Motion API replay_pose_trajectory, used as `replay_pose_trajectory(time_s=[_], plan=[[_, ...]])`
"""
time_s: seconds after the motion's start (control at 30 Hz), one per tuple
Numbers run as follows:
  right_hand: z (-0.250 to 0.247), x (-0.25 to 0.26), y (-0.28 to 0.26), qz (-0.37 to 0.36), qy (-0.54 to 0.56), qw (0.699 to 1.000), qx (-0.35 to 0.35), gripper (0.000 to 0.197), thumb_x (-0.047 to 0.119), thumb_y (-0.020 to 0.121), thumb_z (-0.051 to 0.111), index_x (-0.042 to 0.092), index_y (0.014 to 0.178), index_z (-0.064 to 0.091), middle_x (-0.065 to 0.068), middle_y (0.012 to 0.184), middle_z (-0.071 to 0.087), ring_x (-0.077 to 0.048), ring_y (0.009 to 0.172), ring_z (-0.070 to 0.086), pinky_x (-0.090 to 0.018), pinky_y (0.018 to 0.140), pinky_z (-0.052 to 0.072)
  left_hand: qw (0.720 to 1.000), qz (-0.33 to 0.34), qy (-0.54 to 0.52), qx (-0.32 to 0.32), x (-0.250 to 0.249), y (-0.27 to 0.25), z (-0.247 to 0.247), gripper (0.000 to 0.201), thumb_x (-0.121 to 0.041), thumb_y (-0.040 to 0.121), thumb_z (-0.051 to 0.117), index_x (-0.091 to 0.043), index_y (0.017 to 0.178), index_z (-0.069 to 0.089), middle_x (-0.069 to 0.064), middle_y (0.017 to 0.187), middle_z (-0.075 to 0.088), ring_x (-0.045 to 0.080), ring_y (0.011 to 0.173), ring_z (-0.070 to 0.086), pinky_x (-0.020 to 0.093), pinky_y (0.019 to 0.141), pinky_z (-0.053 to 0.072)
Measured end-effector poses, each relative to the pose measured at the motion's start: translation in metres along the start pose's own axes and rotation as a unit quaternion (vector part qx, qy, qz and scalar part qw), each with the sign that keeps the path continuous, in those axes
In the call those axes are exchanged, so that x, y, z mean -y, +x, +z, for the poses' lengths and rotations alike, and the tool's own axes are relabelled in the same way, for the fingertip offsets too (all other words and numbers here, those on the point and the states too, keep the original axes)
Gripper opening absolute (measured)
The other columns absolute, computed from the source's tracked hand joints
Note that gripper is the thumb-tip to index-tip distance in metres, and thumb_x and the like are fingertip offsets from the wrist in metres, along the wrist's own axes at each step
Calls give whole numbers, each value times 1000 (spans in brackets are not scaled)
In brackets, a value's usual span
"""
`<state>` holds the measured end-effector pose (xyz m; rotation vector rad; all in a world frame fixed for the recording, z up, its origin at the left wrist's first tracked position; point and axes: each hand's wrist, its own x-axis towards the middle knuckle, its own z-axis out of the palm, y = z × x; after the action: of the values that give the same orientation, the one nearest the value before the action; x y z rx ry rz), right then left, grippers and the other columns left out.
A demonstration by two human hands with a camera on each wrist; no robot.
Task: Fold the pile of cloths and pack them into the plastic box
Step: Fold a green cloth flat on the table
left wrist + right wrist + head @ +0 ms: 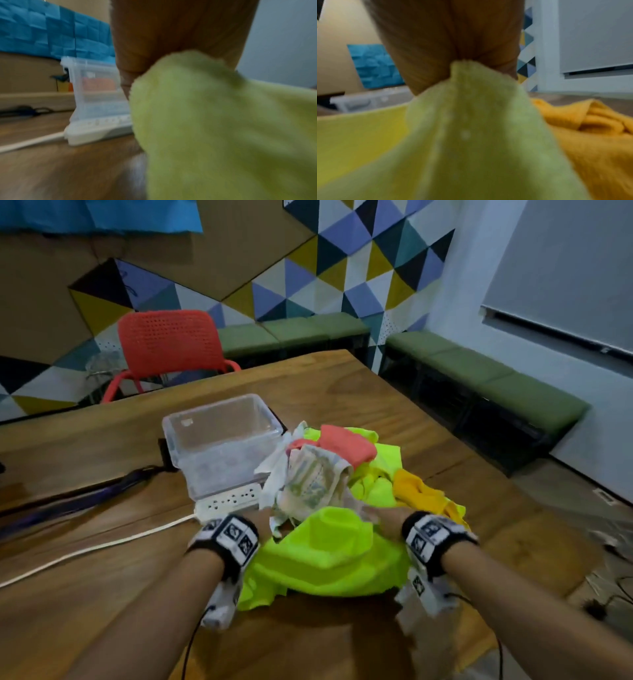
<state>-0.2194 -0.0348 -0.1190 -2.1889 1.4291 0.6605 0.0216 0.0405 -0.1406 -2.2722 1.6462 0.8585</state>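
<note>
Both hands on the neon yellow-green microfibre cloth [329,549] nearest the body: left hand [262,522] pinches its left edge, fingers [126,81] clamped on the fabric in the left wrist view, right hand [387,520] pinches the opposite edge, fingers [505,67] closed onto a gathered corner in the right wrist view, cloth hangs slack and bunched between the two pinches, lower part draped on the brown wooden table [102,594]; judged very light, soft, no stiffness, fuzzy so not slippery, wont hold a crease unless laid flat and pressed, best taken at two adjacent corners and pulled taut before folding; just beyond the fingertips the pile of cloths: crumpled white patterned cloth [308,484] touching the far side of the held one, mustard-orange knitted cloth [418,491] just right of the right fingers, more bright yellow-green fabric [380,470] behind, coral-pink cloth [346,443] on top at the far side, all unfolded; ahead-left of the left fingers a white power strip [226,501] with white cable running left, right behind it the clear rectangular plastic box [219,446], open top, looks to hold no cloths but blur makes it hard to be sure; judged early, first fold not yet made; beyond the table a red perforated plastic chair [168,344] and green cushioned benches [479,378] along the wall
</note>
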Motion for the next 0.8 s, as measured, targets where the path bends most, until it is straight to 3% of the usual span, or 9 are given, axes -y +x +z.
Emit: replay_pose_trajectory(time_s=[0.1, 0.17, 0.27, 0.3, 0.37, 0.5, 0.6, 0.7, 0.8], plan=[[13, 7, 23, 2, -38, 998, 57, 58, 22, 102, 29, 24, 151, -3, -27, 153, 10, -42, 135, 31, -45, 103, 35, 997, 10, 22, 68, 4, 13, 23, 66, -19, 93, 53, -11, 147, 17, 18, 139, 47, 29, 122, 51, 35, 90, 43], [15, 14, 32, 6, -76, 995, 71, 56, 29, 103, 23, 25, 150, -6, -28, 154, 0, -45, 137, 26, -47, 103, 34, 994, 43, 57, 83, -2, 19, 30, 59, -26, 93, 53, -12, 144, 26, 16, 138, 48, 29, 122, 51, 35, 92, 43], [12, 18, 54, -16, -105, 992, 61, 57, 33, 102, 25, 30, 150, -6, -25, 155, -4, -43, 142, 15, -49, 104, 34, 991, 37, 84, 97, -6, 29, 35, 25, -28, 96, 47, -22, 121, 49, 14, 138, 49, 27, 123, 51, 32, 89, 42], [8, 16, 61, -14, -101, 994, 49, 57, 31, 102, 25, 31, 150, -6, -23, 156, -5, -42, 142, 13, -49, 103, 36, 990, 50, 93, 97, -3, 37, 37, 31, -29, 95, 48, -21, 126, 48, 14, 138, 49, 27, 123, 50, 33, 92, 43], [-3, 14, 73, -4, -90, 996, 26, 56, 24, 103, 22, 31, 149, -8, -19, 157, -7, -41, 142, 19, -46, 100, 39, 993, 44, 89, 65, 1, 47, 28, 45, -33, 93, 49, -18, 135, 42, 12, 136, 50, 29, 121, 51, 37, 97, 44], [-12, -2, 93, -1, -83, 996, -18, 58, 18, 101, 21, 36, 148, -9, -23, 156, -7, -40, 131, 40, -45, 96, 44, 994, 9, 73, -75, 3, 54, 9, 41, -29, 91, 49, -20, 131, 42, 7, 133, 41, 29, 113, 55, 39, 86, 47], [-1, -8, 90, 13, -45, 996, -72, 57, 21, 101, 26, 33, 149, -2, -15, 158, 1, -36, 123, 50, -43, 90, 46, 989, 63, 82, -108, 1, 49, 4, 34, -26, 90, 50, -19, 122, 48, 3, 127, 46, 27, 111, 55, 37, 81, 47], [11, -8, 76, 2, -86, 985, -146, 51, 20, 100, 30, 24, 148, 14, -9, 143, 31, -33, 105, 60, -39, 68, 46, 985, 110, 117, -57, 3, 40, 8, 23, -23, 88, 52, -15, 110, 51, 5, 119, 57, 27, 110, 55, 35, 82, 46], [23, -8, 56, -51, -178, 976, -113, 44, 16, 97, 34, 18, 140, 28, -9, 130, 41, -31, 100, 61, -33, 53, 35, 986, 117, 119, -9, 6, 27, 13, 41, -25, 88, 54, -18, 126, 42, 7, 127, 55, 28, 113, 55, 36, 86, 47]])
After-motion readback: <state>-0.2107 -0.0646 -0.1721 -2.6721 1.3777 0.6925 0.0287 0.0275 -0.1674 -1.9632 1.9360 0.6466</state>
